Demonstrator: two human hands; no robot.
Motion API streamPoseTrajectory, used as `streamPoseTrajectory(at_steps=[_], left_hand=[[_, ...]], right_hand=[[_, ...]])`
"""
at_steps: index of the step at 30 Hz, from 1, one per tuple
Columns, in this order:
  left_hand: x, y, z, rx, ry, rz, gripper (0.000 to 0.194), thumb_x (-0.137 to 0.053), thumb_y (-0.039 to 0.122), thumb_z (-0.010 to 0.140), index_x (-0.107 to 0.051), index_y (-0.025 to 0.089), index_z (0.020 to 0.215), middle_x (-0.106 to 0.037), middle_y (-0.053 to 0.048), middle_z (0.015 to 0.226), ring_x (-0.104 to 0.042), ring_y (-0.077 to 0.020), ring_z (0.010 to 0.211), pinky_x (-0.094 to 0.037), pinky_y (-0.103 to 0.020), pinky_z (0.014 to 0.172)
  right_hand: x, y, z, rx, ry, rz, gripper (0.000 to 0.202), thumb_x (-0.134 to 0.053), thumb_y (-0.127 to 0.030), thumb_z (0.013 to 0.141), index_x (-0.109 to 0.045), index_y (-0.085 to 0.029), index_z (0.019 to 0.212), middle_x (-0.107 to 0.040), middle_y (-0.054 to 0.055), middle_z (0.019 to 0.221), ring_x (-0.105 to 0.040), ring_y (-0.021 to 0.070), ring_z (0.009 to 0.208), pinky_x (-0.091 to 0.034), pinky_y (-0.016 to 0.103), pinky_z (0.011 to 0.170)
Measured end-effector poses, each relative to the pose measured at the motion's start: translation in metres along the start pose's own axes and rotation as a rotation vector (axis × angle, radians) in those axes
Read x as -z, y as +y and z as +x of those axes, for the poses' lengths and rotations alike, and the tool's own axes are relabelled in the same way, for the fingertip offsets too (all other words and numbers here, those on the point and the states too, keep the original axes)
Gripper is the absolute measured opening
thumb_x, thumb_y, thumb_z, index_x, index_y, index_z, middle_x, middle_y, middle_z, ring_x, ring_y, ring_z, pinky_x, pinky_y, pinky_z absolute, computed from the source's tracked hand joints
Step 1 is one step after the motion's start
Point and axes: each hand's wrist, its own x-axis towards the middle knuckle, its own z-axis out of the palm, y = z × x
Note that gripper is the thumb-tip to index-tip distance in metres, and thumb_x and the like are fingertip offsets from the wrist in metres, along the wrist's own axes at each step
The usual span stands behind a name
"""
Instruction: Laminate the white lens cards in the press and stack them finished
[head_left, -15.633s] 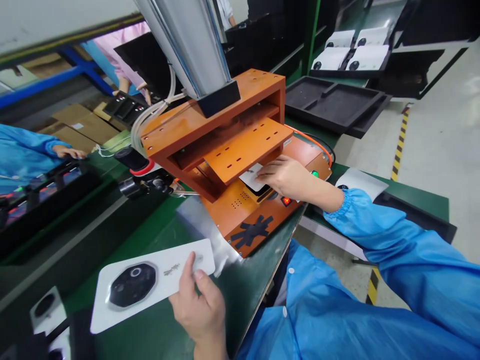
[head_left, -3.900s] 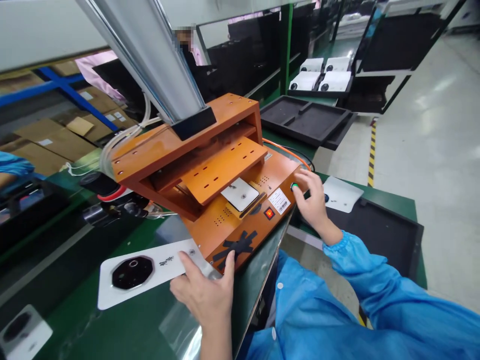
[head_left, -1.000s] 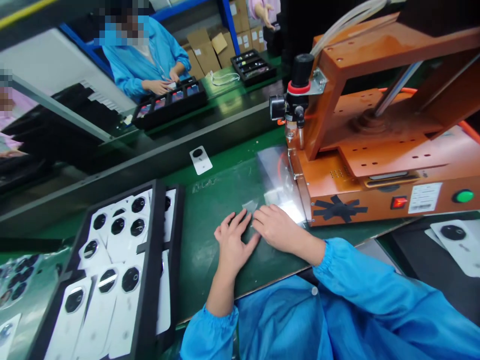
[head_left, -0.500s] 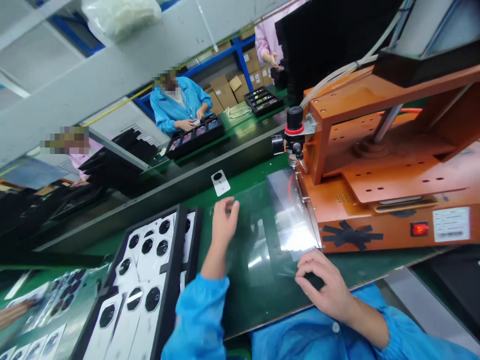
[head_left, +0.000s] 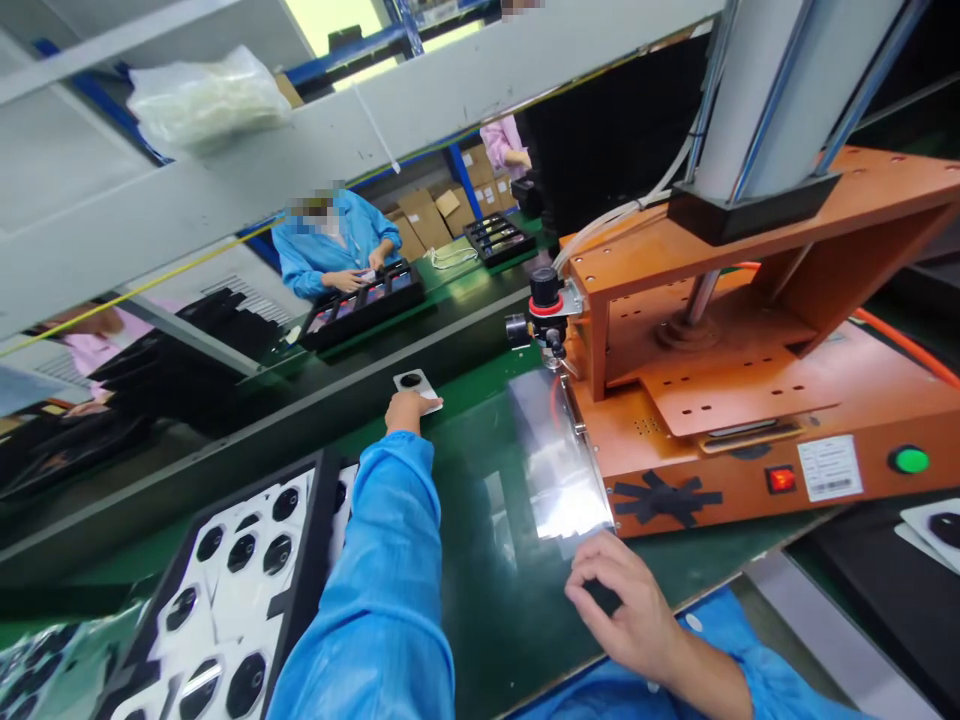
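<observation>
My left hand (head_left: 406, 411) reaches to the far side of the green bench and has its fingers closed on the near end of a white card with a black round patch (head_left: 421, 386). The card's far end with the patch shows beyond the fingers. Near the bench's front edge, my right hand (head_left: 616, 602) hovers with thumb and fingertips curled together in a ring; whether anything small is between the tips is hidden. A clear plastic sheet (head_left: 559, 455) lies just beyond it, beside the orange press.
The orange press (head_left: 675, 405) fills the right side. A black tray (head_left: 300, 560) of white cards with black patches stands at left. More white cards (head_left: 930, 530) lie at far right. Across the divider, a person in blue (head_left: 341, 240) works over another tray.
My left hand has moved forward from the bench's middle and closed on the white card. The right hand keeps nearly the same curled pose. The view has shifted right.
</observation>
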Motion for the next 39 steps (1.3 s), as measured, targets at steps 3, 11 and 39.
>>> streamPoseTrajectory(at_steps=[3,11,39], left_hand=[[0.009,-0.004,-0.01,0.085,0.002,-0.03,0.043,-0.059,0.045,0.099,-0.06,0.012,0.127,-0.064,-0.01,0.125,-0.066,-0.0202,0.104,-0.056,-0.044,0.094],[0.073,-0.019,-0.209,0.085,-0.063,-0.156,0.037,-0.046,0.033,0.098,-0.076,0.019,0.115,-0.077,-0.007,0.108,-0.071,-0.0223,0.09,-0.058,-0.035,0.078],[0.047,-0.022,-0.373,-0.389,-0.174,0.192,0.061,-0.069,0.051,0.088,-0.056,0.03,0.144,-0.062,-0.01,0.145,-0.057,-0.0347,0.125,-0.034,-0.052,0.097]], right_hand=[[0.0,0.001,0.001,-0.001,-0.018,0.021,0.008,-0.062,-0.014,0.089,-0.066,-0.021,0.089,-0.065,0.006,0.087,-0.064,0.0197,0.081,-0.056,0.034,0.07],[0.002,-0.002,0.0,0.0,-0.022,0.083,0.011,-0.064,-0.011,0.088,-0.066,-0.021,0.09,-0.065,0.005,0.09,-0.063,0.018,0.083,-0.054,0.034,0.075],[-0.085,-0.005,0.096,-0.327,-0.455,-0.202,0.015,-0.066,-0.02,0.09,-0.071,-0.019,0.076,-0.066,0.003,0.102,-0.054,0.0215,0.105,-0.032,0.039,0.09]])
